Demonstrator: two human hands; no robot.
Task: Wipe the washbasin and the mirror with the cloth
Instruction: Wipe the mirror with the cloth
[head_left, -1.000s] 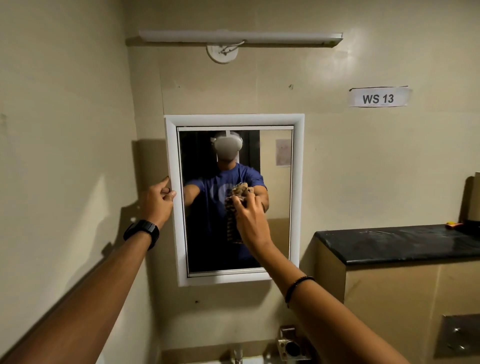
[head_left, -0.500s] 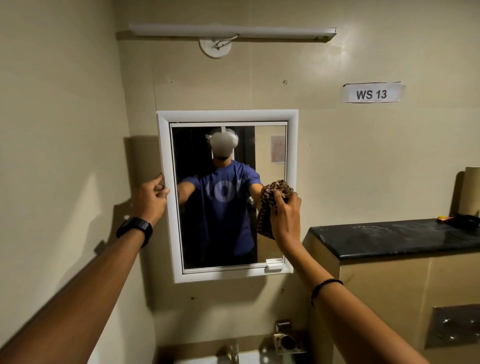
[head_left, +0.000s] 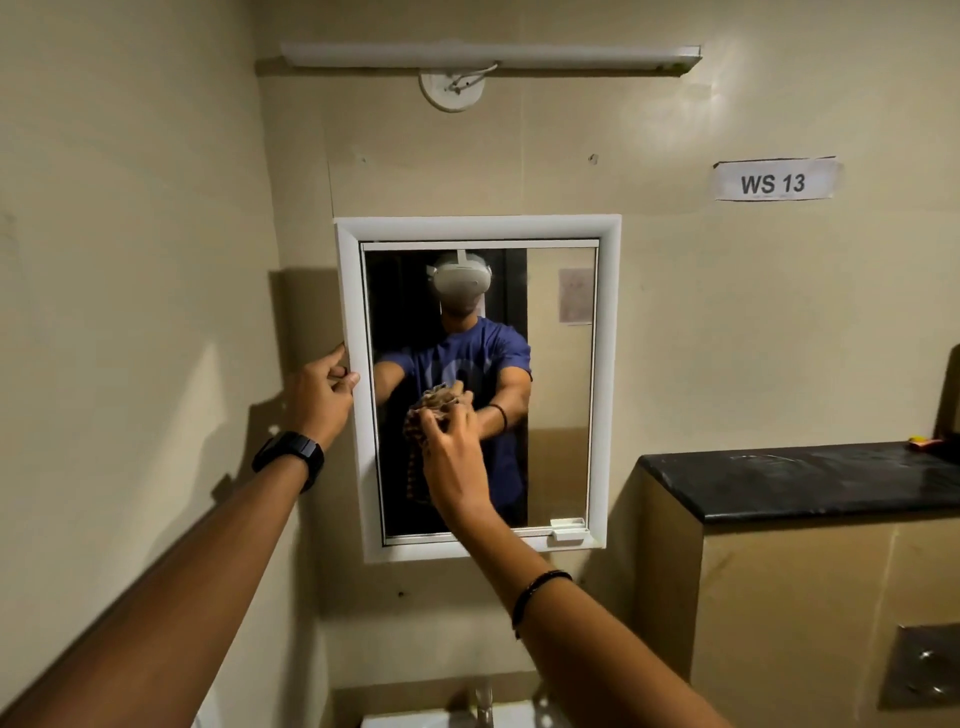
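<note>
The white-framed mirror (head_left: 563, 374) hangs on the beige wall ahead. My right hand (head_left: 452, 457) grips a bunched brown checked cloth (head_left: 415, 457) and presses it on the glass, left of centre at mid height. A dark bracelet circles that wrist. My left hand (head_left: 322, 395), with a black watch on its wrist, pinches the left edge of the mirror frame. Only a white sliver of the washbasin (head_left: 405, 719) shows at the bottom edge, with the tap (head_left: 483, 701) above it.
A ledge with a black stone top (head_left: 805, 478) juts out at the right, small objects at its far end. A tube light (head_left: 488, 54) is mounted above the mirror. A "WS 13" label (head_left: 774, 179) is on the wall. A side wall stands close on the left.
My right hand has swept the cloth from the mirror's right edge back to left of centre. My left hand has stayed on the frame's left edge.
</note>
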